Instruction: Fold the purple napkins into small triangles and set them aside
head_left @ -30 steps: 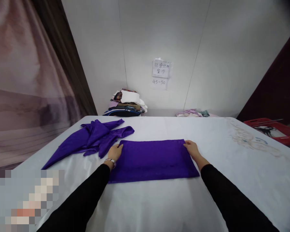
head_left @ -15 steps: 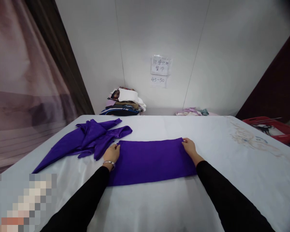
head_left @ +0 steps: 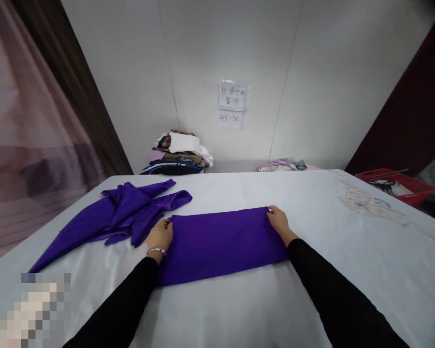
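A purple cloth napkin (head_left: 221, 246), folded into a long rectangle, lies flat on the white-covered table (head_left: 217, 314). Its far left corner is pinched by my left hand (head_left: 160, 235), which wears a bracelet at the wrist. My right hand (head_left: 278, 222) grips the far right corner between thumb and fingers. Between the two hands the napkin's far edge runs nearly straight. To the left, close to my left hand, lies a crumpled heap of purple cloth (head_left: 123, 212).
Folded clothes (head_left: 181, 154) are stacked beyond the table's far edge, with more fabric (head_left: 279, 166) right of them. A red basket (head_left: 413, 193) stands past the right edge. Handwritten paper signs (head_left: 234, 96) hang on the wall. A curtain (head_left: 32, 121) hangs at the left.
The view has shifted and tilted slightly, so everything sits a little further left. Both hands keep their grip on the napkin's far corners, and its shape looks the same.
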